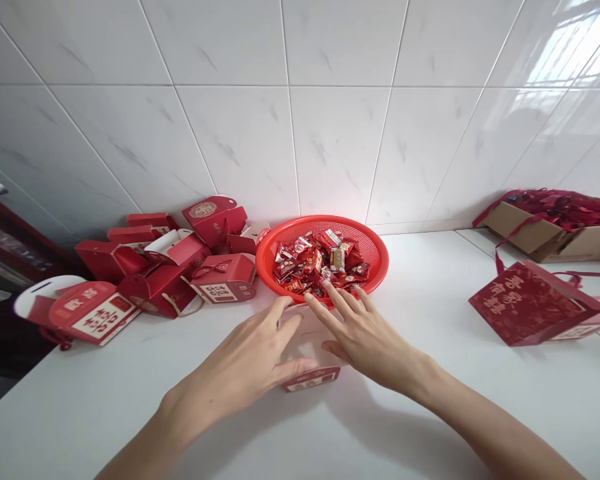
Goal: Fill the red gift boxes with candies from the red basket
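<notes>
A small red gift box (312, 381) with a pale upper side (307, 340) stands on the white table between my hands, largely hidden by them. My left hand (253, 353) curls around its left side, thumb across the near part and fingers toward the back. From the right, my right hand (363, 333) reaches over the box with fingers stretched and spread, the thumb near its pale part. Those fingertips come up to the near rim of a red plastic basket (383, 257), directly behind the box. Wrapped candies (325, 257) in red, brown and gold lie in the basket.
Several red gift boxes (165, 283) are heaped at the left, some with flaps up. At the right lies another dark red box (535, 303) with a ribbon. Behind it, a cardboard carton (560, 241) holds dark red ribbons (565, 203). A tiled wall (335, 147) bounds the table's back.
</notes>
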A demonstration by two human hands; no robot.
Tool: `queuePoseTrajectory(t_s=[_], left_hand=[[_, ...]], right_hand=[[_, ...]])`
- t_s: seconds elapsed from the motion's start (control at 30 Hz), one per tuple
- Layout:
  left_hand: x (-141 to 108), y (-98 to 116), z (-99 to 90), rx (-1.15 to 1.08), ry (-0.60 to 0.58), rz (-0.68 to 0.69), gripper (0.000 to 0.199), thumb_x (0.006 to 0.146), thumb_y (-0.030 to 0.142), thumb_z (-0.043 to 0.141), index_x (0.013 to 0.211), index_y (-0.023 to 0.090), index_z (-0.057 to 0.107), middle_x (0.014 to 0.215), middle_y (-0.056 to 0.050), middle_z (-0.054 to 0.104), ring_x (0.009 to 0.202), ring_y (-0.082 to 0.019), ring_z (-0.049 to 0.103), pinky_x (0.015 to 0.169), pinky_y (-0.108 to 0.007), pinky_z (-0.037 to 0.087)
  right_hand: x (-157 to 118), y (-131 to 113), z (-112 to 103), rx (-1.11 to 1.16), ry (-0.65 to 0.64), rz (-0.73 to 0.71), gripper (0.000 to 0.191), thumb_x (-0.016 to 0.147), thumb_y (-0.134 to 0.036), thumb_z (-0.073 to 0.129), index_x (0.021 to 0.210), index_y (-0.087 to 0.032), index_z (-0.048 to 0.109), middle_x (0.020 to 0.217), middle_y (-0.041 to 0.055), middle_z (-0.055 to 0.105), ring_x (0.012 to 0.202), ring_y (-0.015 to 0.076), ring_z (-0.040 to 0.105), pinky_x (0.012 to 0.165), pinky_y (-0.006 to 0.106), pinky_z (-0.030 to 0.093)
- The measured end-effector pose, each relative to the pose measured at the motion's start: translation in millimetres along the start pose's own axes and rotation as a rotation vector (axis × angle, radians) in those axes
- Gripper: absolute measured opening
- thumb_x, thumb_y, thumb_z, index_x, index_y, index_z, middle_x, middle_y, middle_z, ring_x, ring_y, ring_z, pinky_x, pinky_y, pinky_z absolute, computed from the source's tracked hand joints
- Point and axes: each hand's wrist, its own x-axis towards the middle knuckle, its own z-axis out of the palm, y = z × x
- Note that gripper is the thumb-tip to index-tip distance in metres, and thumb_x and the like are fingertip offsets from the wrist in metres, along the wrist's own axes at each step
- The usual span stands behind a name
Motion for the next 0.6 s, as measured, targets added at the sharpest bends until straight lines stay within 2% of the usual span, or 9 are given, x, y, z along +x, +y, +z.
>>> queuePoseTrajectory(t_s=[0.1,0.2,0.33,0.43,0.5,0.6], left_hand=[[-1,0,-2.3,-0.068,-0.063,-0.068,0.051,0.092,0.064,0.062,0.128,0.027,0.067,0.142,-0.011,0.057,0.109,-0.030,0.070,0.084,-0.037,0.058],[-1,-3,-3.9,-0.110,-0.085,-0.080,0.065,0.088,0.074,0.061,0.136,0.030,0.063,0.149,-0.011,0.054,0.127,-0.035,0.062,0.096,-0.039,0.055],[-4,-10,-5.8,-0.049,-0.086,-0.108,0.088,0.079,0.081,0.065,0.152,0.033,0.053,0.161,-0.012,0.046,0.136,-0.041,0.056,0.100,-0.045,0.054],[-8,-17,-7.5,0.001,-0.079,-0.133,0.106,0.072,0.082,0.070,0.161,0.032,0.041,0.168,-0.014,0.038,0.143,-0.045,0.051,0.104,-0.047,0.053],[-10,-21,-8.7,0.017,-0.078,-0.156,0.111,0.070,0.081,0.071,0.163,0.032,0.038,0.169,-0.013,0.036,0.145,-0.046,0.048,0.105,-0.046,0.053],[-12,-24,-9.6,0.011,-0.058,-0.143,0.108,0.071,0.080,0.072,0.163,0.035,0.038,0.165,-0.012,0.043,0.143,-0.045,0.051,0.100,-0.044,0.056]], right_hand=[[3,1,5,0.027,0.028,-0.034,0.080,0.099,-0.040,0.068,0.166,-0.014,0.031,0.164,0.0316,0.036,0.141,0.0417,0.052,0.110,0.059,0.046],[8,-1,17,0.082,0.078,-0.071,0.079,0.102,-0.047,0.061,0.167,-0.015,0.029,0.167,0.0301,0.033,0.144,0.0414,0.048,0.112,0.059,0.042],[13,-5,30,0.106,0.125,-0.055,0.072,0.106,-0.049,0.051,0.167,-0.019,0.030,0.167,0.0278,0.033,0.142,0.0401,0.048,0.114,0.061,0.038],[14,-7,34,0.108,0.126,-0.037,0.073,0.106,-0.053,0.047,0.168,-0.019,0.030,0.168,0.0284,0.031,0.142,0.0410,0.046,0.115,0.062,0.036],[15,-9,37,0.111,0.130,-0.017,0.072,0.107,-0.054,0.046,0.168,-0.019,0.029,0.169,0.0278,0.030,0.143,0.0408,0.045,0.116,0.063,0.034],[16,-12,41,0.123,0.155,0.020,0.070,0.107,-0.051,0.045,0.168,-0.020,0.028,0.168,0.0271,0.032,0.142,0.0395,0.045,0.116,0.064,0.032]])
